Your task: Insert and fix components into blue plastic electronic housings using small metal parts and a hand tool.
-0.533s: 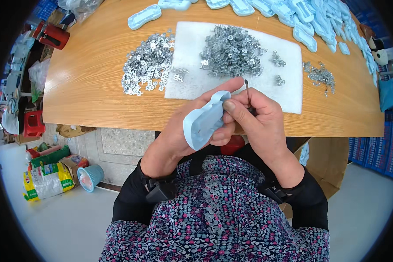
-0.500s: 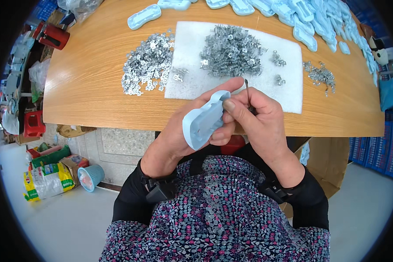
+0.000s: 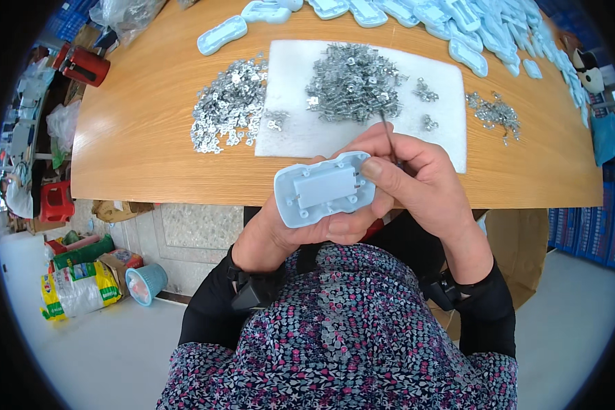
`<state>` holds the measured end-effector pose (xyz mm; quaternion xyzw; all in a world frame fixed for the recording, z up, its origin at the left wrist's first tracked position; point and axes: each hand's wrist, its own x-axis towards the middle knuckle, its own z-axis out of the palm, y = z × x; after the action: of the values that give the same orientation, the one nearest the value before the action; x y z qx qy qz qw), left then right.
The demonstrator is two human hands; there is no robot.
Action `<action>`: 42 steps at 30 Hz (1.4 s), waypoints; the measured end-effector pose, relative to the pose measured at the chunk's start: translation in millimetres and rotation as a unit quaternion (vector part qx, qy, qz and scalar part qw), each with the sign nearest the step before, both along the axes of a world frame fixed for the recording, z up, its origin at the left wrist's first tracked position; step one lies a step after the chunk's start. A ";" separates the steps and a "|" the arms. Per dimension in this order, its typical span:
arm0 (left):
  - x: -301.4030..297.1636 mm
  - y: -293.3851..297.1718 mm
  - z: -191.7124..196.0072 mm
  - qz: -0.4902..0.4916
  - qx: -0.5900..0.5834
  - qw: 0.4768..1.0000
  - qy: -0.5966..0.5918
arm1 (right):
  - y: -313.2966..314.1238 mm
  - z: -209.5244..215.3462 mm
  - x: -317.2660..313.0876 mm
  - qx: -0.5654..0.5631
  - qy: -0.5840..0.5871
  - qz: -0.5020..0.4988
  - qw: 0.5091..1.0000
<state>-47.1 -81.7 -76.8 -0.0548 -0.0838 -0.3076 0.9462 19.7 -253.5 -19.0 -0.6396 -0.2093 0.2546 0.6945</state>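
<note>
One pale blue oval plastic shell [image 3: 324,188] is in the hands, along with one thin metal pick [image 3: 388,137]. On the wooden worktop [image 3: 143,130] lies one white rectangular foam mat [image 3: 294,130]. Four heaps of small silvery metal parts show: two large [image 3: 229,102] [image 3: 352,82] and two small [image 3: 493,113] [image 3: 425,90]. More pale blue shells crowd the far edge [image 3: 458,20], too overlapped to count. One red box [image 3: 83,65].

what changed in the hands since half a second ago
The left hand has turned the light blue plastic shell from edge-on to flat, so its open inner side with the rectangular recess now faces the camera. The right hand has kept hold of the thin metal tool, its thumb now pressing on the shell's end. The piles of metal parts and the white mat are unchanged.
</note>
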 end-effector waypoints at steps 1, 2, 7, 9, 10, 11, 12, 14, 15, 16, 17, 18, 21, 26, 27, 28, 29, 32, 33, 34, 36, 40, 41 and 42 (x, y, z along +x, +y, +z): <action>-0.5 -1.0 0.8 -0.024 -0.017 0.999 0.019 | -2.5 6.6 0.3 -0.032 0.014 0.018 0.999; 0.8 -1.0 1.3 -0.028 -0.019 0.999 0.017 | -5.5 11.9 0.9 -0.065 0.028 0.034 0.997; 5.0 -0.6 43.7 0.015 0.346 0.934 0.086 | -31.6 9.6 8.9 -0.133 0.043 -0.022 0.990; 2.3 6.7 41.0 0.052 0.360 0.931 0.024 | -35.8 9.3 7.9 -0.139 -0.024 -0.036 0.989; 1.9 8.9 41.6 0.081 0.533 0.839 -0.072 | -35.0 14.6 6.5 -0.174 -0.020 -0.028 0.984; 2.7 9.7 43.9 0.107 0.679 0.707 -0.165 | -34.5 18.6 6.0 -0.207 -0.016 -0.021 0.978; 3.9 7.7 51.2 0.090 0.666 0.734 -0.095 | -36.6 18.5 5.6 -0.209 -0.017 -0.022 0.978; 2.5 5.5 44.0 0.100 0.638 0.758 -0.086 | -42.8 15.0 5.4 -0.149 0.041 -0.040 0.987; 2.1 4.7 40.1 0.108 0.611 0.781 -0.075 | -44.8 14.3 5.4 -0.150 0.038 -0.039 0.987; 2.3 4.2 38.4 0.110 0.610 0.781 -0.077 | -46.7 13.7 5.1 -0.140 0.027 -0.045 0.989; 1.2 3.3 35.5 0.114 0.602 0.787 -0.063 | -48.1 11.2 3.5 -0.130 0.019 -0.049 0.990; 0.5 2.6 33.0 0.118 0.595 0.794 -0.050 | -47.9 8.7 1.7 -0.131 0.020 -0.048 0.990; 0.7 -1.2 29.3 0.128 0.567 0.812 -0.052 | -46.7 3.5 -3.9 -0.116 0.020 -0.051 0.992; 5.2 -3.1 38.8 0.116 0.632 0.765 -0.046 | -47.3 0.2 -5.9 -0.141 0.012 -0.060 0.988; 5.9 -2.7 40.4 0.116 0.663 0.737 -0.062 | -46.4 0.3 -6.3 -0.142 0.012 -0.057 0.988; 5.9 -2.6 43.4 0.117 0.663 0.737 -0.060 | -45.3 0.6 -6.8 -0.152 0.004 -0.057 0.987; 6.5 -3.0 47.2 0.115 0.677 0.724 -0.064 | -44.7 1.0 -7.1 -0.161 -0.004 -0.057 0.985; 7.6 -3.7 51.4 0.106 0.716 0.686 -0.080 | -43.6 0.9 -9.6 -0.169 -0.031 -0.048 0.984; 8.0 -3.9 51.5 0.097 0.739 0.660 -0.094 | -43.6 1.1 -9.7 -0.170 -0.030 -0.048 0.984; 8.7 -4.0 50.9 0.097 0.739 0.660 -0.093 | -43.8 1.2 -9.6 -0.169 -0.025 -0.043 0.984; 10.0 -3.9 49.7 0.107 0.749 0.643 -0.115 | -43.1 0.8 -10.4 -0.168 -0.019 -0.037 0.985; 10.3 -3.9 46.6 0.121 0.750 0.639 -0.119 | -46.1 4.6 -16.8 -0.148 -0.074 -0.090 0.982; 10.6 -3.6 45.6 0.130 0.744 0.643 -0.125 | -49.2 7.0 -17.7 -0.187 -0.089 -0.090 0.974; 11.1 -3.4 44.1 0.140 0.737 0.648 -0.131 | -52.1 5.8 -18.4 -0.186 -0.090 -0.088 0.974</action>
<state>-36.0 -85.2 -32.7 0.7143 0.0407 -0.1360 0.6853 1.4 -305.7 -13.1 -0.7940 -0.1626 0.1680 0.5612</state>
